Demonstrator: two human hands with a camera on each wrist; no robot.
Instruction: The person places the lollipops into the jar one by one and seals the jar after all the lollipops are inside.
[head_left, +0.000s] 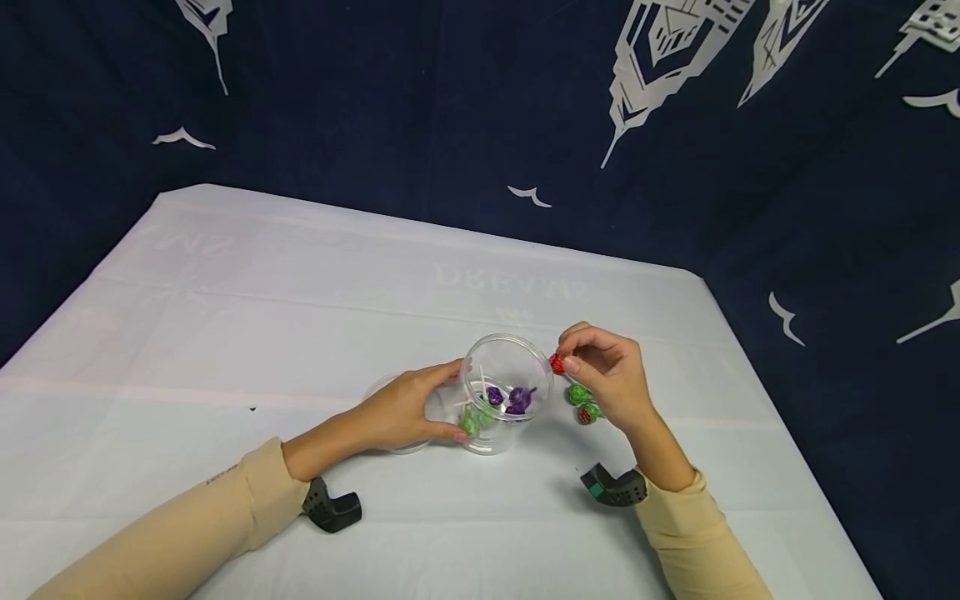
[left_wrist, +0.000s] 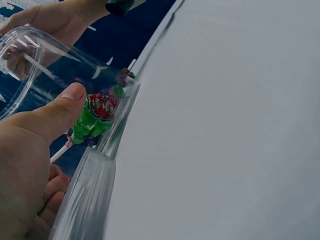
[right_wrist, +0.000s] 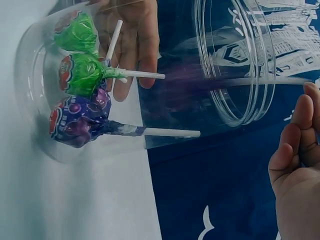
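My left hand (head_left: 405,408) grips a clear plastic jar (head_left: 495,446) low on its side, with the thumb at the front. Green-wrapped lollipops (right_wrist: 80,74) and a purple-wrapped lollipop (right_wrist: 77,120) lie inside, sticks toward the open mouth. My right hand (head_left: 611,375) is beside the rim, thumb and fingertips pinched together. In the right wrist view its fingers meet the end of a white lollipop stick (right_wrist: 265,81) crossing the jar's mouth; a purple blur lies at the stick's far end. A red wrapped piece (head_left: 557,363) shows by the fingertips; whether they touch it, I cannot tell.
Green-and-red wrapped lollipops (head_left: 581,394) lie on the white tablecloth (head_left: 300,333) just right of the jar, partly below my right hand. A clear round lid (head_left: 408,448) lies left of the jar, under my left hand. A dark blue printed cloth (head_left: 375,108) hangs behind.
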